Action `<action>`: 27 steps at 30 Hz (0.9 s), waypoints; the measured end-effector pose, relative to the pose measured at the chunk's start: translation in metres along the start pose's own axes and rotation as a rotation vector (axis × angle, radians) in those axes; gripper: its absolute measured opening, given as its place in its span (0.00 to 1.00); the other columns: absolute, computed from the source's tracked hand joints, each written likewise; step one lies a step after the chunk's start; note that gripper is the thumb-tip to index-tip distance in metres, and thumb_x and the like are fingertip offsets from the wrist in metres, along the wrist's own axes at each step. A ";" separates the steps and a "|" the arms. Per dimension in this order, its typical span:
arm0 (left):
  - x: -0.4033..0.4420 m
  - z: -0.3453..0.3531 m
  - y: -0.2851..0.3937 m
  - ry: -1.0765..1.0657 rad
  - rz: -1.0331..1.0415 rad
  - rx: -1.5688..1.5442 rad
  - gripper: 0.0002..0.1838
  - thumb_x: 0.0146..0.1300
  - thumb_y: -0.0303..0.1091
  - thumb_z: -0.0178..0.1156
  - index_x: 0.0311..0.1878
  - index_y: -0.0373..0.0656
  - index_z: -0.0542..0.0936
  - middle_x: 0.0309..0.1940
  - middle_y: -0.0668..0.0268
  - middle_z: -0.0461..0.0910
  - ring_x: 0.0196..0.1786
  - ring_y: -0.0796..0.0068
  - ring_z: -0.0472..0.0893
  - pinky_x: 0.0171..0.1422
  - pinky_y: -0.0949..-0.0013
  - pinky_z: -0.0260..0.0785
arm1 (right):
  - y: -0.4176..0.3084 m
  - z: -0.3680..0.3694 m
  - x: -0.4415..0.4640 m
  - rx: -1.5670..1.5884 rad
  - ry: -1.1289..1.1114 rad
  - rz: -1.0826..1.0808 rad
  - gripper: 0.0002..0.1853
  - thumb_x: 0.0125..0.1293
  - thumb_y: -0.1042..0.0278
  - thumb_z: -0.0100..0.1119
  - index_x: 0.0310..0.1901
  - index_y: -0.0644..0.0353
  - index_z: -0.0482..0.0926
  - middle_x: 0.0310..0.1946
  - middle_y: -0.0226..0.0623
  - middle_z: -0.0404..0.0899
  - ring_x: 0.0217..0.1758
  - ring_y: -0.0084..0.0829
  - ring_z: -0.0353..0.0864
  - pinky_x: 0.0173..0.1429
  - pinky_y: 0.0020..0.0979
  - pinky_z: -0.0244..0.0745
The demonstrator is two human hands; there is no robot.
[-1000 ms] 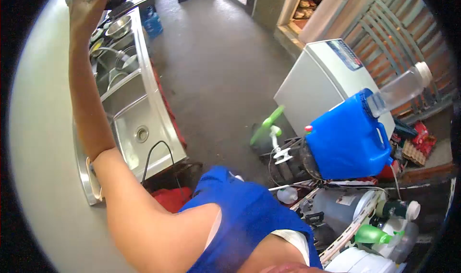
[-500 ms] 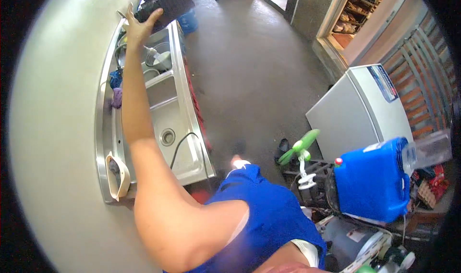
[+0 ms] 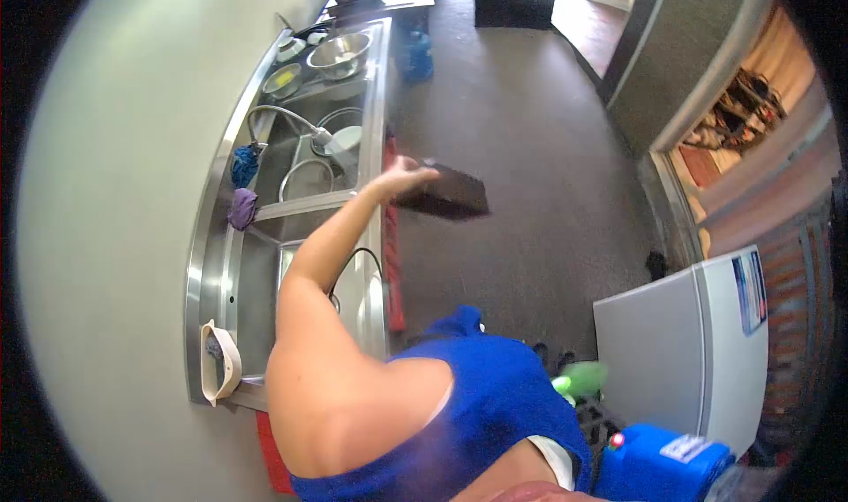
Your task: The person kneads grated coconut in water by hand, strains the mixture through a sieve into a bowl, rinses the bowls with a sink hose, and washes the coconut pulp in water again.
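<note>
My left hand [image 3: 405,180] is closed on the end of a dark, ribbed, rectangular block-like thing [image 3: 446,193], whose exact kind I cannot make out. It is held out over the floor, just past the front edge of the steel sink [image 3: 375,228]. The left arm reaches across the near basin. In the far basin lie a white bowl [image 3: 346,140] and a round metal rim [image 3: 305,179], under a grey tap hose with a nozzle [image 3: 322,135]. My right hand is out of sight.
Bowls, including a steel bowl [image 3: 340,56], stand beyond the basins. A purple cloth [image 3: 242,209] and a cream caddy [image 3: 231,361] sit along the wall side. To the right are a small grey fridge [image 3: 654,325], a blue jug [image 3: 662,462] and a blurred green fan [image 3: 583,378].
My left hand has brought the dark block-like thing from beyond the sink near the wall, back toward me and right, over the floor. The view has shifted too.
</note>
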State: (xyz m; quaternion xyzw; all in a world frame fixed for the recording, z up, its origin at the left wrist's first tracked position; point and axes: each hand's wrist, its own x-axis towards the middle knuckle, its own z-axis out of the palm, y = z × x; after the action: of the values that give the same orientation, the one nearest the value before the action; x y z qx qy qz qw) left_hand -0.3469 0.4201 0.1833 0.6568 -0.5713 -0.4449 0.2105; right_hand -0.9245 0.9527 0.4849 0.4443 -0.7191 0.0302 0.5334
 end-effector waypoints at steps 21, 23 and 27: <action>0.116 -0.009 -0.015 0.169 -0.243 -0.117 0.53 0.48 0.67 0.62 0.66 0.36 0.56 0.59 0.49 0.65 0.64 0.57 0.65 0.66 0.58 0.59 | -0.552 0.356 0.070 1.436 -0.839 -0.275 0.28 0.55 0.74 0.60 0.60 0.60 0.67 0.67 0.54 0.50 0.70 0.53 0.52 0.70 0.45 0.54; 0.133 -0.017 -0.004 0.197 -0.278 -0.446 0.52 0.50 0.66 0.62 0.66 0.36 0.54 0.56 0.53 0.67 0.57 0.60 0.72 0.56 0.57 0.69 | -0.584 0.382 0.103 1.446 -0.864 -0.329 0.28 0.55 0.73 0.60 0.60 0.60 0.67 0.67 0.55 0.51 0.70 0.54 0.52 0.70 0.45 0.54; 0.151 -0.025 0.044 0.181 -0.334 -0.939 0.39 0.55 0.59 0.60 0.60 0.41 0.62 0.54 0.53 0.70 0.54 0.61 0.74 0.54 0.51 0.70 | -0.662 0.438 0.178 1.460 -0.926 -0.526 0.29 0.56 0.72 0.60 0.61 0.60 0.66 0.65 0.58 0.53 0.68 0.55 0.56 0.69 0.44 0.56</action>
State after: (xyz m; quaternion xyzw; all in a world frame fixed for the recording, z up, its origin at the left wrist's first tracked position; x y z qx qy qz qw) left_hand -0.3587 0.2619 0.1786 0.6095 -0.1762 -0.6227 0.4580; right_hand -0.8111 0.2186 0.1535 0.7901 -0.5390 0.1742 -0.2342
